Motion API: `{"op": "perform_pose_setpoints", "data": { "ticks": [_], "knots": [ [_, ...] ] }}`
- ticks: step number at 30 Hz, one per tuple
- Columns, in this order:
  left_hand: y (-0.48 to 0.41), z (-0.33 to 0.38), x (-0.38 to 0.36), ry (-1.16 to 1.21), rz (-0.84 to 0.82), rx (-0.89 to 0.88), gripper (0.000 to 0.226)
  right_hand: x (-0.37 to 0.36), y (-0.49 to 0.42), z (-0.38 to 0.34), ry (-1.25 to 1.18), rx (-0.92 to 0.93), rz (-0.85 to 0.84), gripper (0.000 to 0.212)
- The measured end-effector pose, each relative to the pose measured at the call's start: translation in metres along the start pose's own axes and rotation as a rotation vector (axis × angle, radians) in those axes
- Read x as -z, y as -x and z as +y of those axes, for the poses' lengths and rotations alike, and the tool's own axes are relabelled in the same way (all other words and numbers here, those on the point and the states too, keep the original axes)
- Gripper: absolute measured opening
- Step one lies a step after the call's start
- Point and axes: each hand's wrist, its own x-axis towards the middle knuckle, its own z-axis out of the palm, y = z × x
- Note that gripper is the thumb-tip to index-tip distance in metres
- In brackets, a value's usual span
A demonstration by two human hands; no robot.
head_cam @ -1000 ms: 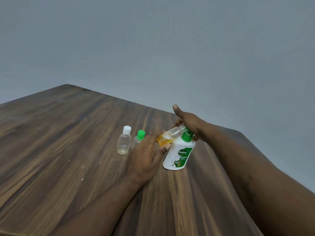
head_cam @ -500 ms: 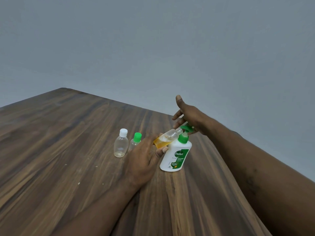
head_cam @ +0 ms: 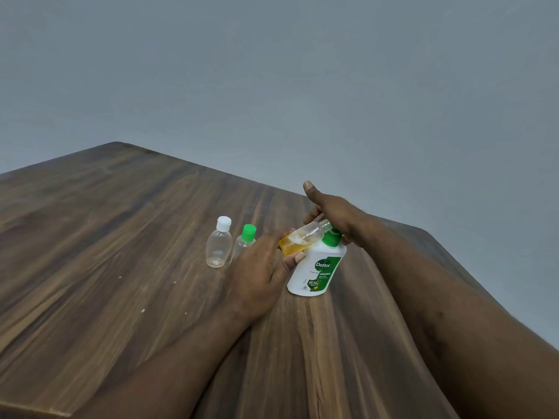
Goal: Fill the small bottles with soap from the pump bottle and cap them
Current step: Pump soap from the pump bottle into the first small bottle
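**Open small bottle tipped with its mouth at the pump spout**

The left hand grips the small bottle by its base. The bottle's long axis runs from 8 to 2 o'clock, its uncapped neck is just beside the green pump head of the Dettol pump bottle, and amber soap is pooled at its low end. The right hand lies over the pump head with the thumb raised, holding nothing, and is the nearer hand for a press. A white-capped bottle and a green-capped bottle stand on the worktop at 9 o'clock of the left hand, out of the way.
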Motion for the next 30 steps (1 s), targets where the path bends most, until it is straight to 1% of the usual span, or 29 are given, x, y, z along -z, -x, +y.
{"op": "perform_pose_setpoints", "data": {
  "ticks": [2, 6, 10, 12, 14, 16, 17, 20, 21, 25, 27, 30],
  "knots": [
    [0.000, 0.001, 0.000, -0.004, -0.001, -0.001, 0.039, -0.001, 0.002, -0.001, 0.002, -0.003, -0.001, 0.093],
    [0.000, 0.006, 0.000, 0.036, -0.012, 0.008, 0.033, -0.001, 0.004, -0.001, -0.010, 0.006, 0.014, 0.090],
    [-0.013, 0.003, 0.008, -0.085, -0.086, -0.059, 0.048, -0.002, 0.004, -0.002, -0.023, -0.009, 0.012, 0.084],
    [-0.018, -0.003, 0.011, -0.148, -0.116, -0.106, 0.049, -0.002, 0.005, -0.002, -0.019, 0.002, 0.021, 0.081],
    [-0.019, -0.008, 0.012, -0.147, -0.102, -0.137, 0.045, -0.003, 0.004, -0.003, -0.007, 0.008, 0.028, 0.086],
    [-0.018, -0.011, 0.007, -0.106, -0.084, -0.130, 0.043, -0.004, 0.003, -0.003, 0.016, 0.010, 0.041, 0.092],
    [-0.018, -0.012, 0.005, -0.087, -0.075, -0.124, 0.042, -0.004, 0.001, -0.003, 0.029, 0.015, 0.043, 0.090],
    [-0.021, -0.013, 0.000, -0.037, -0.045, -0.121, 0.043, 0.000, -0.002, -0.001, 0.021, 0.037, 0.026, 0.070],
    [-0.021, -0.013, 0.000, -0.025, -0.042, -0.124, 0.043, 0.003, -0.002, -0.002, 0.008, 0.029, 0.022, 0.069],
    [-0.020, -0.013, 0.001, 0.023, -0.022, -0.126, 0.039, 0.013, 0.005, -0.012, 0.000, 0.033, 0.052, 0.085],
    [-0.018, -0.010, 0.000, 0.058, -0.026, -0.116, 0.038, 0.014, 0.006, -0.015, 0.019, 0.048, 0.063, 0.085],
    [-0.018, -0.008, 0.001, 0.085, -0.038, -0.105, 0.039, 0.010, 0.005, -0.011, 0.018, 0.033, 0.037, 0.084]
  ]
}}
